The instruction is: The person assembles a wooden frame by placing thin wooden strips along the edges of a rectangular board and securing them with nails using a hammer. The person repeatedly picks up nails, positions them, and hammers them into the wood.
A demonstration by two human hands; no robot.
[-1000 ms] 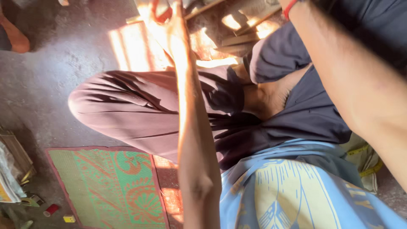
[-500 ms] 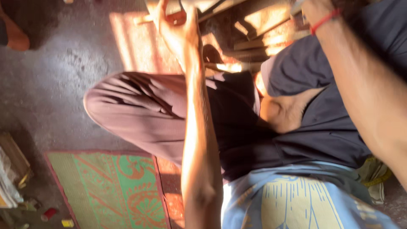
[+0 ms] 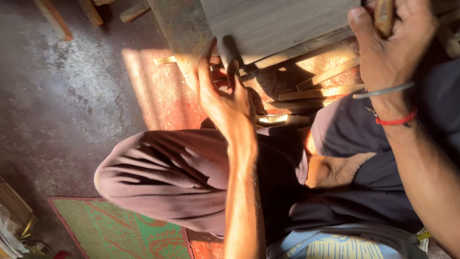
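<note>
Nearest to us, at the bottom edge of the view, a green patterned mat (image 3: pixel 115 232) lies on the grey floor (image 3: pixel 62 110), and our bent knee in mauve cloth (image 3: pixel 163 177) rises just above it. Past the knee our left hand (image 3: pixel 225 93) reaches up with its fingers (image 3: pixel 233 72) spread loose and open, the tips touching the lower edge of a grey wooden board (image 3: pixel 268 21); they rest against the wood rather than clasp it. Our right hand (image 3: pixel 390 45) sits at the top right corner of the view, its fingers curled tight around a brown wooden piece (image 3: pixel 383 14) that stands upright in the fist, just beside the right end of the board. A metal bangle (image 3: pixel 383 91) and a red thread (image 3: pixel 395 120) ring that wrist. Between the two hands, under the board, thin wooden slats (image 3: pixel 316 91) lie in a sunlit patch of floor. Farther off, at the top left corner, a few more wood strips (image 3: pixel 57 19) lie on the floor, well apart from both hands.
</note>
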